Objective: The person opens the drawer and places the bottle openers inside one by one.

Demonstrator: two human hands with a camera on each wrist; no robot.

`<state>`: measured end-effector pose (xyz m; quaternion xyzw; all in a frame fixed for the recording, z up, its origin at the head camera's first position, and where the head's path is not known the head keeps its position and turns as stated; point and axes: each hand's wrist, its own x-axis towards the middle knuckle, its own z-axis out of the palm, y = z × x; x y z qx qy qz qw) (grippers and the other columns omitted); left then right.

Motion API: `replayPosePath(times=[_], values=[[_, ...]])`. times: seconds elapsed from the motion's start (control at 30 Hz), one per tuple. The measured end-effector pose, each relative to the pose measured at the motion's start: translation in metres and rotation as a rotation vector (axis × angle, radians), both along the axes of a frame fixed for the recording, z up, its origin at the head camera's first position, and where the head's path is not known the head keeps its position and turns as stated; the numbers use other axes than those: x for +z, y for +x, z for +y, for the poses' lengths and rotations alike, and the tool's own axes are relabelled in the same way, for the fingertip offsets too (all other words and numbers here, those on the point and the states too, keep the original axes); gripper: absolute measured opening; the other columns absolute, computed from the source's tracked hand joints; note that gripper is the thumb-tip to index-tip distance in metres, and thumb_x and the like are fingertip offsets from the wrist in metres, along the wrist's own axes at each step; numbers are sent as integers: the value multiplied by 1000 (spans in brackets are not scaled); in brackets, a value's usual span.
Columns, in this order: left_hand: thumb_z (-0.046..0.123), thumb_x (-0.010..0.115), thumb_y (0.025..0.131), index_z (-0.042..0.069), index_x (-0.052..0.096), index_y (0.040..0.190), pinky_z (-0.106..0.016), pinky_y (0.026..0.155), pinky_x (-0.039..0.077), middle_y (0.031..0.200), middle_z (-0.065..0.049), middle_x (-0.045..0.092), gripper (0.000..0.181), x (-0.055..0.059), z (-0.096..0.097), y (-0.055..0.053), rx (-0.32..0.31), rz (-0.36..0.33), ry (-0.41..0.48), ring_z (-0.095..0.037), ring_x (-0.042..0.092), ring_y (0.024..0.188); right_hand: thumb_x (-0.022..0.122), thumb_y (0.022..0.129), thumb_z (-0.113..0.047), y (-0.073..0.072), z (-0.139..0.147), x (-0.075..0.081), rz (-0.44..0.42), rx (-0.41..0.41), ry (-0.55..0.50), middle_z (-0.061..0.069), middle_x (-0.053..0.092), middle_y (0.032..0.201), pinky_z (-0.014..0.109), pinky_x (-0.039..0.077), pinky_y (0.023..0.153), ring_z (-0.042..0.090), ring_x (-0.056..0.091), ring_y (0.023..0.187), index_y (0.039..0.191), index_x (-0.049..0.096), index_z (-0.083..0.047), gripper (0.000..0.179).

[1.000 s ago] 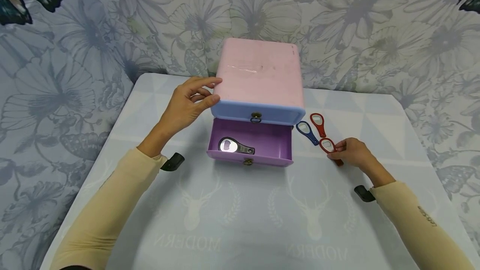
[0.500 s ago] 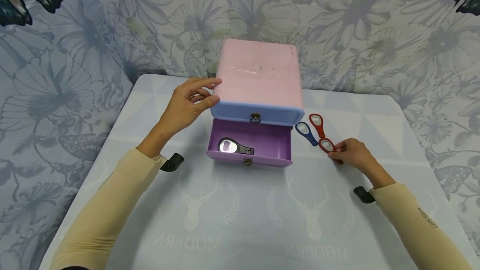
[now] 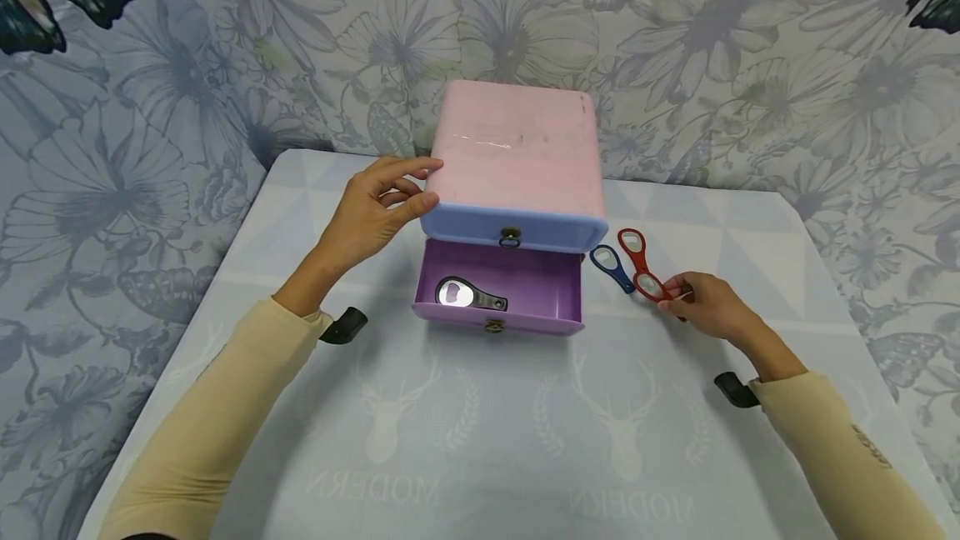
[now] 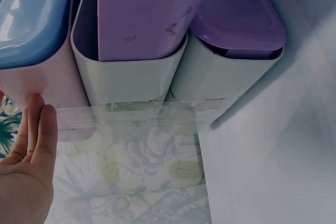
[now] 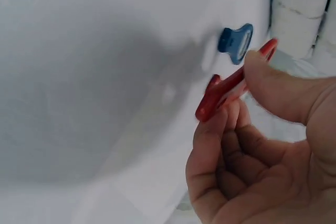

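Observation:
My right hand (image 3: 705, 304) pinches a red bottle opener (image 5: 220, 95) between thumb and fingers, tilted over the table in the right wrist view. Close beyond it lie a second red bottle opener (image 3: 637, 260) and a blue bottle opener (image 3: 621, 280). My left hand (image 3: 378, 202) rests against the left side of a pink-topped drawer chest (image 3: 521, 157), its fingertips and thumb at the upper front corner. Below the blue top drawer (image 3: 465, 223), a purple drawer (image 3: 543, 277) is pulled out, with a black bottle opener (image 3: 489, 299) lying in it.
The chest stands at the back of a pale patterned table (image 3: 502, 432), close to a floral wall (image 3: 697, 65). In the left wrist view, a lower purple drawer (image 4: 239, 17) sits in its tier, and clear tape (image 4: 131, 116) runs across the chest's side.
My right hand has turned slightly and shifted the red bottle opener a little leftward, its ring now overlapping the second red one. The left hand keeps its place on the chest.

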<state>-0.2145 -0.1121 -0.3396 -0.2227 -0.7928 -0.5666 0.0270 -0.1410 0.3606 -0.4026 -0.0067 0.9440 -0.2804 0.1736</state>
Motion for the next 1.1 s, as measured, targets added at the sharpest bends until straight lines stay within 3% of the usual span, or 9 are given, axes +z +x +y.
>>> replayPosePath(times=[0.3, 0.63, 1.1], values=[[30, 74, 93, 23, 66, 134, -38, 105, 52, 122, -4, 58, 43, 0, 0, 1, -1, 5, 4, -18, 62, 101, 70, 95, -13, 7, -16, 24, 172, 168, -26, 13, 66, 105, 22, 52, 68, 26, 61, 96, 115, 61, 4, 27], [30, 74, 93, 24, 66, 134, -36, 105, 52, 122, -3, 58, 43, 0, 0, 0, -3, 5, 1, -18, 62, 102, 75, 90, -10, 17, -42, 57, 384, 317, -38, 1, 67, 100, 20, 48, 70, 6, 57, 88, 113, 63, -5, 27], [29, 73, 93, 24, 66, 134, -37, 105, 51, 122, -3, 58, 42, 0, 1, 1, -3, 2, 7, -18, 62, 101, 76, 88, -6, 27, -76, 78, 464, 446, -115, -5, 64, 100, 20, 46, 73, 4, 57, 86, 113, 63, -9, 29]])
